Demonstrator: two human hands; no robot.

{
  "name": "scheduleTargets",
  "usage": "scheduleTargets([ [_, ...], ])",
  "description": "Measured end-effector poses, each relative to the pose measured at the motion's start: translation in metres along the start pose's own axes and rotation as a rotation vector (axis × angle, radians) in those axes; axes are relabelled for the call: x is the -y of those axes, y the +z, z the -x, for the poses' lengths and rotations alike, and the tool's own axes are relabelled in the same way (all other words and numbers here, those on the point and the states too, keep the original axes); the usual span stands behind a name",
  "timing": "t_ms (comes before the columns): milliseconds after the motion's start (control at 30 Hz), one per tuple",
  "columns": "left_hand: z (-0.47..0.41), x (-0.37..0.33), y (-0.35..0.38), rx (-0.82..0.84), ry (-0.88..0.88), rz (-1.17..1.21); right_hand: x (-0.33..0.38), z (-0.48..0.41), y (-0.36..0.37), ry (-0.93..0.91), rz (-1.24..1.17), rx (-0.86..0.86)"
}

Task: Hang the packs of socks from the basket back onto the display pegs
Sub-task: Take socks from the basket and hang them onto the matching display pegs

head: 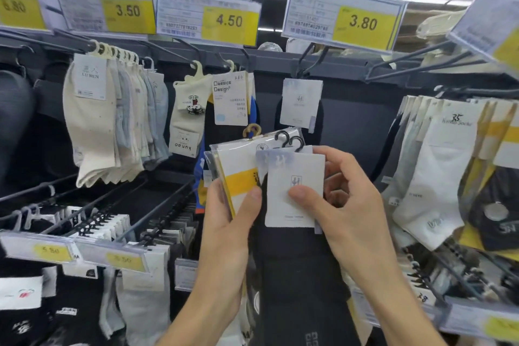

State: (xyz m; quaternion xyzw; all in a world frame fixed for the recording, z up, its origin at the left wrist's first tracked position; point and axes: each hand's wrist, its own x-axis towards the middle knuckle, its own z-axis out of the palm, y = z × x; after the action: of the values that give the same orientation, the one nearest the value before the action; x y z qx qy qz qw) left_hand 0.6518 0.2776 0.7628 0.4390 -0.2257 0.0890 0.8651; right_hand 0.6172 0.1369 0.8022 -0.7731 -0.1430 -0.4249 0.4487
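Right hand [345, 199] thumb-pinches black sock pack with white card [295, 177], centre frame, hook up, long axis vertical. Left hand [233, 216] grips yellow-banded clear-wrapped packs [238, 174] alongside. Dark wire peg [303, 70] holding matching pack [302, 102]: straight above, nearer right hand.

Free room: dark back panel [354, 126] between lone black pack [302, 102] and white-sock row [438, 166], well apart. Peg [310, 63] under 3.80 price tag [344, 15]: holds that one pack at the rear, bare wire ahead of it. Overhead obstruction: the tag, above the peg tip. Left flank: Classics Design pack [230, 98], near. Lower approach: taken up by left hand [227, 213], right hand [345, 191] and held packs [293, 185], hooks just below the lone pack.
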Motion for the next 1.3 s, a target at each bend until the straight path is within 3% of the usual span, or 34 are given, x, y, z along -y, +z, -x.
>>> scheduleTargets([
  [200,-0.006,-0.002,-0.001,0.000,0.000,-0.058,-0.004,-0.002,0.001,0.040,-0.007,-0.013],
  [367,-0.012,-0.002,0.002,-0.011,0.009,-0.098,-0.004,-0.003,-0.004,-0.089,0.119,0.013],
  [567,-0.011,0.002,0.002,-0.010,-0.024,-0.153,-0.007,-0.010,-0.012,0.039,-0.189,0.029],
  [667,-0.011,-0.002,-0.005,-0.010,0.001,-0.186,-0.012,-0.033,-0.022,0.018,-0.269,-0.136],
  [800,-0.012,-0.017,-0.021,-0.010,-0.017,-0.186,-0.019,-0.088,-0.033,-0.028,-0.122,-0.306],
  [933,-0.008,-0.032,-0.039,0.024,-0.045,-0.246,-0.027,-0.125,-0.024,-0.051,0.030,-0.215],
  [1300,0.031,-0.024,-0.061,0.093,-0.182,-0.158,-0.042,-0.145,0.010,-0.105,-0.086,-0.192],
])
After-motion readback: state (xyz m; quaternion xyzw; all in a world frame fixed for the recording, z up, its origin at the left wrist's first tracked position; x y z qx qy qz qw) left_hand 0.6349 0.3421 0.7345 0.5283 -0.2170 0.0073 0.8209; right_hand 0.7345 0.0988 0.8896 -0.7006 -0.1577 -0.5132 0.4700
